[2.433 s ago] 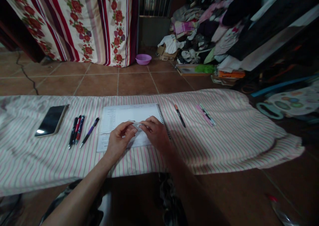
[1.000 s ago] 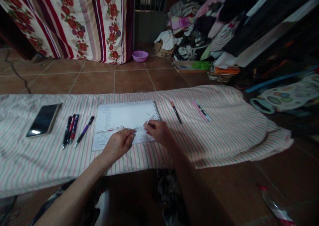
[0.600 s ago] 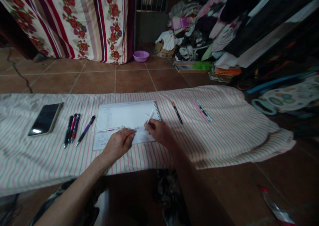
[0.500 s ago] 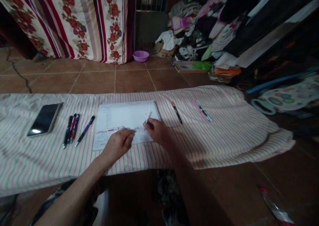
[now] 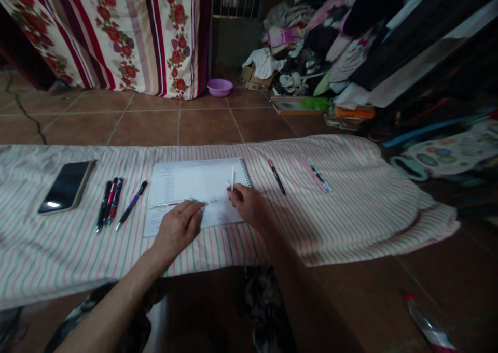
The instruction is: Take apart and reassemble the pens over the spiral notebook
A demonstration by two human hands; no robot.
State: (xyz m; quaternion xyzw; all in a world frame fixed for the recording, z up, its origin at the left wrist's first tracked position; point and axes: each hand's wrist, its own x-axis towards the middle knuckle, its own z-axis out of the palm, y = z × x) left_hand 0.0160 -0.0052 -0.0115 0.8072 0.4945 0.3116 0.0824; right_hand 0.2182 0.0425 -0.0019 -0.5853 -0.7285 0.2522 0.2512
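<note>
A spiral notebook (image 5: 194, 179) lies on the striped cloth, its wire binding at the right and faint small marks on the page. My right hand (image 5: 247, 202) is closed around a slim white pen (image 5: 233, 178), which stands nearly upright over the right part of the page. Its lower end is hidden by my fingers. My left hand (image 5: 181, 223) lies on the lower page with its fingers stretched to the right. Under or just beyond those fingers is a thin white-and-red pen (image 5: 165, 206), partly covered by the hand.
Left of the notebook are a purple-and-black pen (image 5: 132, 205), several pens (image 5: 109, 202) side by side and a phone (image 5: 66, 187). To its right lie an orange-and-black pen (image 5: 277, 177) and pink and pale pens (image 5: 317, 175). The striped cloth (image 5: 350, 213) covers the low surface.
The white pen in my right hand has swung more upright, and that hand has shifted slightly right. My left hand has slid a little left along the page.
</note>
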